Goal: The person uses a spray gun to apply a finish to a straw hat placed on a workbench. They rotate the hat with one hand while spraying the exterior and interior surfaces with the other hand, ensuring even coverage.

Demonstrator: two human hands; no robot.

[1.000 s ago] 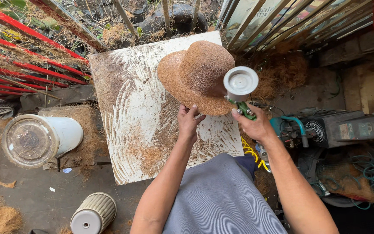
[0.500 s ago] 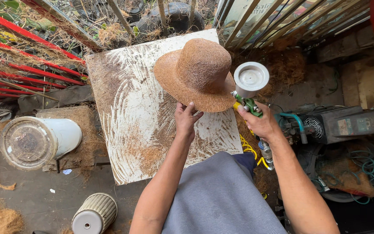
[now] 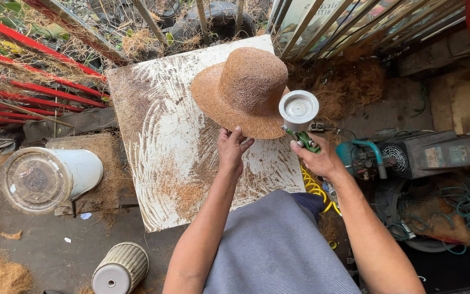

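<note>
- The fingers (image 3: 237, 136) of the left hand (image 3: 230, 149) are spread a little apart, and their tips touch the near brim of the brown hat (image 3: 243, 90).
- The fingers of the right hand (image 3: 317, 159) are wrapped tight on the green spray gun (image 3: 302, 139). Its round silver cup (image 3: 298, 110) sits on top, just beside the hat.
- The hat sits tilted on the far right part of the white surface (image 3: 164, 152), which is streaked with brown fibre.
- A white bucket (image 3: 50, 177) lies on its side to the left.
- A grey machine (image 3: 425, 155) with hoses stands to the right.
</note>
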